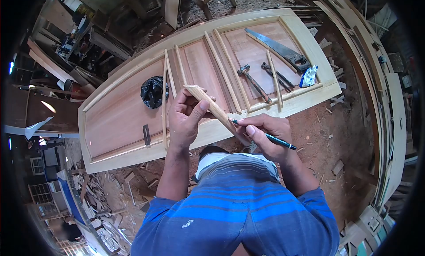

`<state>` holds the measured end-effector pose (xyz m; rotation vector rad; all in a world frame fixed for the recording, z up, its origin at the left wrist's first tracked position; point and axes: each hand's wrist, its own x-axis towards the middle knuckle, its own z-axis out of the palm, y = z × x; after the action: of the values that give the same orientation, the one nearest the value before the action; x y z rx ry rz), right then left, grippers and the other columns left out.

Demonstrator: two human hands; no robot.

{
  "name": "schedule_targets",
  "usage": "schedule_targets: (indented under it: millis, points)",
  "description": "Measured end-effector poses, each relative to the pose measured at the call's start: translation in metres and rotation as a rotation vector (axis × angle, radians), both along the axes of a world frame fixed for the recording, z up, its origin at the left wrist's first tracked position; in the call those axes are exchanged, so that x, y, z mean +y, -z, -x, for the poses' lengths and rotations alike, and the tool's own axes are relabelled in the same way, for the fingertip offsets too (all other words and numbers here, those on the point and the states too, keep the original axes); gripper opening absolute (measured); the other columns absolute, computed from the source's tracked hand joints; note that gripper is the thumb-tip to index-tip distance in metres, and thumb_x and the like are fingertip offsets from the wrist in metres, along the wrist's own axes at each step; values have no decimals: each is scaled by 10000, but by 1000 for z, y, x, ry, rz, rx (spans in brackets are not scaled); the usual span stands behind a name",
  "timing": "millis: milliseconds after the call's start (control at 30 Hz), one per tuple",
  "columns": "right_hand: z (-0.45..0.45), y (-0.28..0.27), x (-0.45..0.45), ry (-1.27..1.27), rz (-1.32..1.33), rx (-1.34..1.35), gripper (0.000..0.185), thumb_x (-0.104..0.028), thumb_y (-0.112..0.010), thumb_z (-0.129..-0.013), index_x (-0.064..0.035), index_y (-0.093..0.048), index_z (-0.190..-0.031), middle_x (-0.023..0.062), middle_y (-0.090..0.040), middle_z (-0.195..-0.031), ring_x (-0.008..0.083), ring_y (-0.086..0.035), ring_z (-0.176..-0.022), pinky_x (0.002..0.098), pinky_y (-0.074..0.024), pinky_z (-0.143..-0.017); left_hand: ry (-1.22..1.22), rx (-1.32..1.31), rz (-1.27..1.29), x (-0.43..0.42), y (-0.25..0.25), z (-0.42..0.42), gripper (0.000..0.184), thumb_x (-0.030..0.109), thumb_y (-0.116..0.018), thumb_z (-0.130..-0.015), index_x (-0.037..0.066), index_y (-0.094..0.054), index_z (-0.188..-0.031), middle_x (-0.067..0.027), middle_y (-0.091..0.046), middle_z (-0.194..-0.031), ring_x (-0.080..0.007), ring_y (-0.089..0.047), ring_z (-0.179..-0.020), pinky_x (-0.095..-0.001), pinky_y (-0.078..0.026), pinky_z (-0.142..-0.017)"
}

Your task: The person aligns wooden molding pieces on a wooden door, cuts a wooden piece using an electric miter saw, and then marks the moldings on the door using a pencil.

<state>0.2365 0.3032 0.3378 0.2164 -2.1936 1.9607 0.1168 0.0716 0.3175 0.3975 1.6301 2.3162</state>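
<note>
My left hand (187, 114) is closed round the upper part of a short wooden strip (211, 106), which slants down to the right with its angled end up. In my right hand (268, 134) is a dark green pencil (280, 141), its front end against or very close to the strip's lower part. Whether the tip touches the wood I cannot tell. Beneath both hands lies a panelled wooden door (119, 119) with mouldings along its recesses. A loose thin strip (164, 103) lies across the door, just left of my left hand.
On the door's right part lie a hammer (254, 83), pincers (278, 75), a handsaw (279, 48), a blue-and-white packet (308, 76) and another loose strip (274, 79). A black plastic bag (152, 93) and a dark flat metal piece (146, 134) rest on the left. Boards (376, 101) stand along the right; offcuts litter the floor.
</note>
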Motion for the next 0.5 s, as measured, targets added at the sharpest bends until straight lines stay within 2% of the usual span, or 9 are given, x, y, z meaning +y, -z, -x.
schedule_targets:
  millis: [100,200,500]
  points:
    - [2,3,-1,-19,18,23,212,-79,-683,-1008,36,-798,-1145,198,-825,-1084,245,-825,-927,363,-656,-839,-23,21,56,1,1,2,369,155,-728,-1054,0,-586,-1357,-161,-753,-1156,-228,-771,-1025,-423,-721,-786]
    - [1,6,-5,-16,49,15,207,-75,-679,-1006,44,-797,-1129,206,-823,-1097,247,-825,-930,362,-654,-845,-31,-1,50,2,-1,3,354,154,-729,-1051,5,-588,-1339,-166,-757,-1145,-232,-773,-1020,-423,-722,-779]
    - [2,3,-4,-15,133,-31,210,-69,-657,-1020,64,-781,-1126,243,-810,-1125,243,-815,-966,364,-652,-853,-100,-85,82,9,-6,7,371,219,-780,-1026,32,-594,-1287,-144,-760,-1067,-209,-779,-854,-373,-698,-699]
